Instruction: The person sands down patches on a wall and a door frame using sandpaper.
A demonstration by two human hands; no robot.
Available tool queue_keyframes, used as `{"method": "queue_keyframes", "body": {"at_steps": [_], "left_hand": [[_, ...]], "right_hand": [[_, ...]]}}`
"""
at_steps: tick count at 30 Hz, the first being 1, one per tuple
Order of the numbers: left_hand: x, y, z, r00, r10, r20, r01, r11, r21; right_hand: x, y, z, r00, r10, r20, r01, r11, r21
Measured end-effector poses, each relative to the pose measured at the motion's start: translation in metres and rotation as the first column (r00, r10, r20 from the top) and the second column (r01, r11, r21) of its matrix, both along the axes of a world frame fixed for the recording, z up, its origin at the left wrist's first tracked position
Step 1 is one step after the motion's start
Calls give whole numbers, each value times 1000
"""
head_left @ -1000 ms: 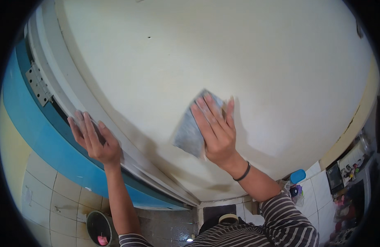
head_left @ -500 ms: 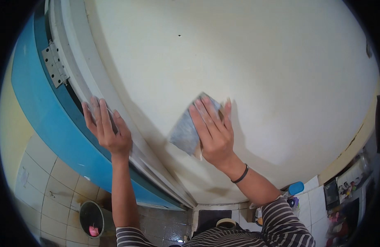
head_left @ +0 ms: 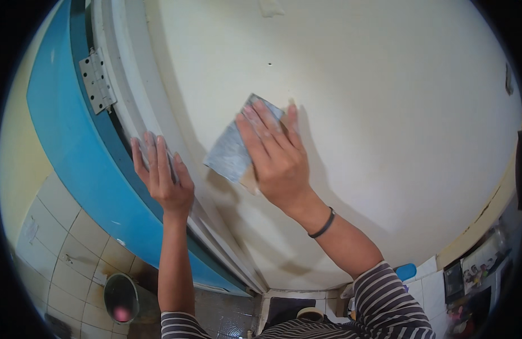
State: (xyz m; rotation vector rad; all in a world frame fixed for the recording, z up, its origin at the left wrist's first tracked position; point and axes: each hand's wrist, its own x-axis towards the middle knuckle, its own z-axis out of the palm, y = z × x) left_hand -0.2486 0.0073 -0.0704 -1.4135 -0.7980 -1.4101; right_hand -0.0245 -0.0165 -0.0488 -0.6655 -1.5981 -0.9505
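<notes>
Striped cloth covers the nearer arm, the right sleeve (head_left: 391,299) ending at the elbow, with a dark wristband (head_left: 323,224) farther along. Past it, from where I stand, the right hand (head_left: 283,164) presses a grey sheet (head_left: 230,150) against the cream wall (head_left: 385,113). Three fingers lie long and close together over the sheet, the little one stands off to the right, and the thumb is hidden. One corner juts beyond the fingertips, another sticks out to the left, and a tan part shows by the palm. I'd spread the pressure over all the fingers, keep the sheet flat and stop that loose corner folding under; lighter, even strokes should suit the small hole (head_left: 270,64) above.

Over to the left, the left hand (head_left: 167,183) rests along the white door frame (head_left: 128,62), fingers together, thumb apart; whether anything lies under its palm, I can't tell. It should make a good brace. Beyond are the blue door (head_left: 91,152), its metal hinge (head_left: 97,82), and, lower down, a dark bucket (head_left: 118,288) with something pink (head_left: 122,314) inside.
</notes>
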Motion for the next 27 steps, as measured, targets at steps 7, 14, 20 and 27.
{"method": "queue_keyframes", "body": {"at_steps": [7, 14, 20, 27], "left_hand": [[5, 1, 0, 1000, -24, 5, 24, 1000, -17], [5, 0, 1, 1000, -19, 3, 19, 1000, -24], [4, -1, 0, 1000, 1, 1, -1, 1000, -19], [4, 0, 0, 1000, -21, 13, 21, 1000, -16]], "right_hand": [[-5, 2, 13, 1000, 7, 5, -6, 1000, -15], [-1, 2, 2, 1000, 20, 15, -20, 1000, -9], [-1, 0, 0, 999, 45, 23, -44, 998, -43], [-2, 2, 12, 997, 64, 31, -63, 998, -25]]}}
